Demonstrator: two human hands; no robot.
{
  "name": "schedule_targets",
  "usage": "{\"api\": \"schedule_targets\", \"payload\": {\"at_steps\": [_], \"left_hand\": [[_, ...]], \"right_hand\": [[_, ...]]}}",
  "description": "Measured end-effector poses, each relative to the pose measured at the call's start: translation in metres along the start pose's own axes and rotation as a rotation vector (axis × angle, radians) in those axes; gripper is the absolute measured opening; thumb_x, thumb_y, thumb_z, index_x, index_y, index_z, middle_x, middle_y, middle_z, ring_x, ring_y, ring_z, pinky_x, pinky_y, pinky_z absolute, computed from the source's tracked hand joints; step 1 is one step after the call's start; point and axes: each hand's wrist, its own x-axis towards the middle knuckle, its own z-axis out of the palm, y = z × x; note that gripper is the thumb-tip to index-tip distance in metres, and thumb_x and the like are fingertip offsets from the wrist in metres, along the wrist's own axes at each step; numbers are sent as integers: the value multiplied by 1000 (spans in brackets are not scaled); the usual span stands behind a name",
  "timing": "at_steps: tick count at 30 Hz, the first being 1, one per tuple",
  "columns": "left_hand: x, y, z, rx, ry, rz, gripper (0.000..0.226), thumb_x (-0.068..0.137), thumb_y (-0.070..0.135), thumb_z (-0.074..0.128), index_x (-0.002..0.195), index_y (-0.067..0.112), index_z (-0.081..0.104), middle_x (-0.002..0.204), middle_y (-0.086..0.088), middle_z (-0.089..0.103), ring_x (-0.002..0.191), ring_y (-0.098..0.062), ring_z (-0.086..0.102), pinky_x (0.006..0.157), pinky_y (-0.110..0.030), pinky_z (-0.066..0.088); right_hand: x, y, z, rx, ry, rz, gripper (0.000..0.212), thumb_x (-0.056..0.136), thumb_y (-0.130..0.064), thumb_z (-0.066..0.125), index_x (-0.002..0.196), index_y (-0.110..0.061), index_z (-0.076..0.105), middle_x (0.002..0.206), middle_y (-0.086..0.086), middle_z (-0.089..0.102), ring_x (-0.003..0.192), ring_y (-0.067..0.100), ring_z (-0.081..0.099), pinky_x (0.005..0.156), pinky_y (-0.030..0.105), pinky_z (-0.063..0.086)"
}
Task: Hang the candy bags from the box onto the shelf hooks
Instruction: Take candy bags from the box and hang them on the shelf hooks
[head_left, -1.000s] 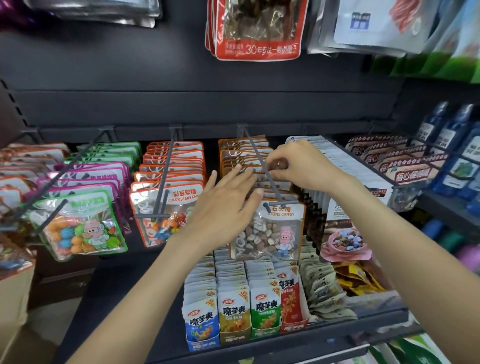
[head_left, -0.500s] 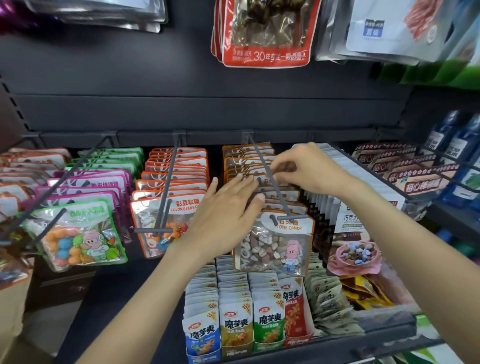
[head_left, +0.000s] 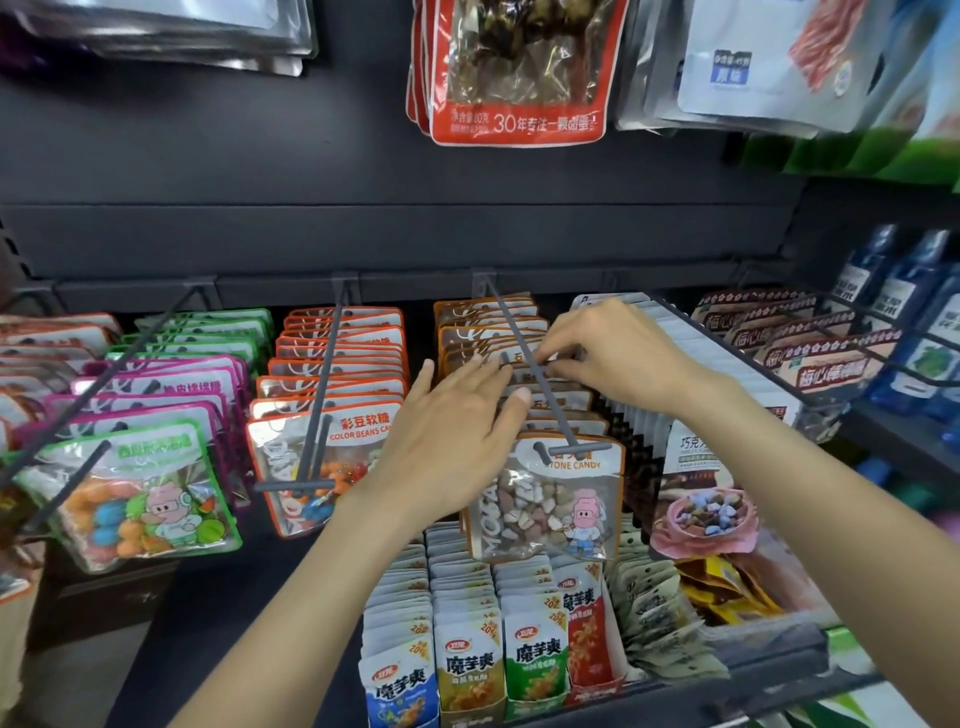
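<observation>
A row of orange-edged stone candy bags hangs on a grey shelf hook in the middle. My right hand pinches the top of one bag midway along that hook. Fingers spread, my left hand lies flat against the tops of the bags just left of the hook. The box is out of view.
Left of it hang color beans bags and green and pink candy bags on their own hooks. Small snack packs stand in a tray below. Red meat snack bags hang above. Blue bottles stand at the right.
The view has shifted slightly down and the shelf sits lower in frame. Both hands stay on the stone candy hook, the right fingers working a bag's top along it.
</observation>
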Motion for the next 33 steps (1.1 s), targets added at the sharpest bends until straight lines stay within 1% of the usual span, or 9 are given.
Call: {"api": "schedule_targets", "payload": {"at_steps": [10, 13, 15, 17, 19, 21, 23, 28, 33], "left_hand": [[8, -3, -3, -5, 36, -13, 54, 102, 45, 16, 150, 23, 28, 156, 7, 28, 145, -5, 15, 120, -35, 0], [12, -4, -3, 13, 8, -10, 53, 103, 45, 16, 150, 23, 27, 157, 7, 25, 146, -5, 13, 120, -36, 0], [13, -6, -3, 4, 1, -7, 53, 103, 44, 16, 151, 23, 26, 158, 8, 24, 146, -5, 12, 120, -36, -1], [13, -7, -3, -11, 4, -3, 52, 103, 43, 16, 150, 24, 27, 158, 8, 24, 146, -5, 11, 120, -35, -1], [15, -8, -3, -22, 16, -5, 51, 104, 43, 17, 150, 24, 27, 158, 8, 22, 146, -6, 10, 119, -34, -1], [20, -8, -2, -24, 27, -9, 52, 104, 43, 19, 151, 23, 24, 160, 7, 18, 147, -8, 7, 118, -33, -1], [29, -7, -2, -23, 0, -17, 52, 104, 41, 19, 152, 22, 20, 161, 5, 12, 148, -11, 3, 118, -32, -1], [42, -7, 2, 3, -108, -36, 53, 104, 38, 19, 153, 19, 12, 162, 1, 2, 148, -13, -5, 119, -36, -1], [36, -8, 2, -10, -75, -22, 53, 104, 40, 20, 153, 21, 16, 162, 4, 7, 148, -9, -2, 118, -35, -1]], "right_hand": [[15, 0, -8, 62, -113, 2, 8, 85, -19, 71, 89, -22, 77, 63, -24, 49, 65, 1, 50, 68, 26, 43], [17, 4, -10, 141, -184, -19, 5, 84, -16, 72, 84, -19, 76, 63, -25, 53, 64, -10, 54, 64, 6, 35], [17, 7, -10, 195, -206, -14, 8, 84, -13, 72, 82, -20, 74, 65, -25, 56, 67, -15, 55, 62, 2, 34], [19, 10, -8, 241, -160, 22, 8, 86, -13, 71, 86, -20, 75, 72, -20, 63, 71, -10, 59, 70, 4, 41], [23, 13, -4, 207, -77, 85, 9, 86, -16, 71, 93, -21, 75, 79, -13, 67, 78, 0, 63, 79, 20, 51], [28, 15, 0, 89, -45, 128, 12, 86, -21, 71, 98, -23, 74, 81, -13, 64, 81, 7, 63, 80, 29, 53], [32, 16, 3, 38, -47, 138, 14, 86, -23, 72, 100, -24, 73, 81, -13, 62, 81, 9, 62, 76, 30, 52], [32, 15, 5, 8, -58, 140, 8, 84, -24, 73, 82, -28, 66, 78, -10, 61, 76, 10, 59, 65, 26, 42], [30, 18, 5, 23, -95, 102, 18, 84, -25, 72, 74, -32, 60, 77, -11, 62, 74, 10, 58, 64, 26, 39]]}}
